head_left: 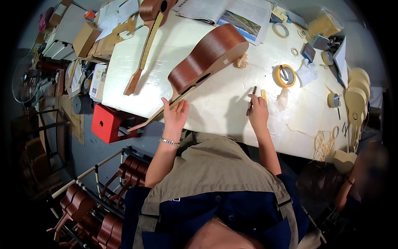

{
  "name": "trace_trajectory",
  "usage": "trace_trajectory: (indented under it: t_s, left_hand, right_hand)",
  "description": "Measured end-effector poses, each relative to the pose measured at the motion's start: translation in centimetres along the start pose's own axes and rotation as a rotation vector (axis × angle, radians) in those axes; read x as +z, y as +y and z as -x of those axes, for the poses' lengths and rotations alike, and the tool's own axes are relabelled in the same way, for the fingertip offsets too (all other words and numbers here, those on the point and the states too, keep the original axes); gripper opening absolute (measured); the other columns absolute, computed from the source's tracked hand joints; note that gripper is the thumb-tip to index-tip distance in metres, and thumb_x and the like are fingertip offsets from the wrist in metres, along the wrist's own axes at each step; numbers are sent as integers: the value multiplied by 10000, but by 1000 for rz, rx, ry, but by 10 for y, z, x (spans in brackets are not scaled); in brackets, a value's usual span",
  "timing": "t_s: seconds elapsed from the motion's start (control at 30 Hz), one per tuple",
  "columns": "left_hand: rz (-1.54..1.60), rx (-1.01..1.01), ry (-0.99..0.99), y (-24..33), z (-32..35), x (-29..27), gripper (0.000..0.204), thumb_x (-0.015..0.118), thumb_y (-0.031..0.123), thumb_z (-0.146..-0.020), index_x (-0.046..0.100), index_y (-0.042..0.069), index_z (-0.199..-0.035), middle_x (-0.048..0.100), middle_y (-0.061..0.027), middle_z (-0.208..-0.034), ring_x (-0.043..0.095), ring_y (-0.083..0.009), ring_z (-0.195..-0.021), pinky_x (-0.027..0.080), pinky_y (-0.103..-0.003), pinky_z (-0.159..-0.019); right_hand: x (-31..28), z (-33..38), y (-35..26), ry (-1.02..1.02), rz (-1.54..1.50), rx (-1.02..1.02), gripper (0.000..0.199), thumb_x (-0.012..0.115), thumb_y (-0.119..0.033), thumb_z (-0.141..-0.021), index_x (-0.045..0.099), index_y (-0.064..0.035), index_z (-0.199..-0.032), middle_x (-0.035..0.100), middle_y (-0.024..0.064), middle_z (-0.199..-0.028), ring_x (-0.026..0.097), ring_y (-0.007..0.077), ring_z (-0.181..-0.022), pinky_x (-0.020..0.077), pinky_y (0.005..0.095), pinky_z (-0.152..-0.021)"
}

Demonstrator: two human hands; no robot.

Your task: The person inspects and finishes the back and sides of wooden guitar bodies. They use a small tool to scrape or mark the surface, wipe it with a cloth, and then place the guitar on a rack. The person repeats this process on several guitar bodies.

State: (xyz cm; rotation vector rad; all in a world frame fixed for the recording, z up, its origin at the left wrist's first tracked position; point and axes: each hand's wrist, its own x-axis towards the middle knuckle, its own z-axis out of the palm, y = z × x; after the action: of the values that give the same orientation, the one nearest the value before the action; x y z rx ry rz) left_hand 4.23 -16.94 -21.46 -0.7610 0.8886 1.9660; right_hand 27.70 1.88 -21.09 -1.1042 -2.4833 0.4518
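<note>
Fingers (179,106) on the left hand (175,118) are spread wide with the palm turned up, gripping nothing; they lie right by the neck of a brown ukulele (207,54), though whether they touch it I cannot tell. On the right hand (258,114), the fingers are curled in around a slim dark stick (254,89), with a small yellow block (263,95) just beside the fingertips. The ukulele rests on its side edge on the white surface (209,112), left of centre, its face turned toward the near right and its neck slanting past the near left edge, above a red stool (108,124). As far as it shows, body and neck are already joined and the brown sides look evenly coloured. On the face, a small pale square appears bare, with no bridge to be seen on it, and no strings are visible, so I judge the instrument unfinished; how much remains is unclear. A second ukulele (148,10) lies at the far left, well apart from both hands. To the right sit an orange roll of tape (276,74) and a crumpled white cloth (307,73).
</note>
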Motion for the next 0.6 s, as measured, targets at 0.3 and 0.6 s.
trace_trajectory:
  t_s: [0.3, 0.6]
  left_hand:
    - [199, 130, 199, 49, -9, -33, 433, 291, 274, -941, 420, -64, -1179, 518, -211, -1198, 522, -354, -1104, 442, -509, -947]
    - [172, 75, 272, 78, 61, -103, 227, 556, 242, -896, 586, 77, -1050, 633, -32, -1068, 617, -159, -968, 535, -292, -824]
  right_hand:
    - [-29, -55, -33, -54, -521, 84, 963, 840, -193, -571, 320, -139, -1380, 487, 101, -1216, 460, 261, -1126, 395, 383, -960]
    - [-30, -52, -138, -535, -1249, -299, 1160, 867, -229, -501, 201, -125, -1445, 473, 100, -1243, 447, 248, -1165, 310, 391, -1039]
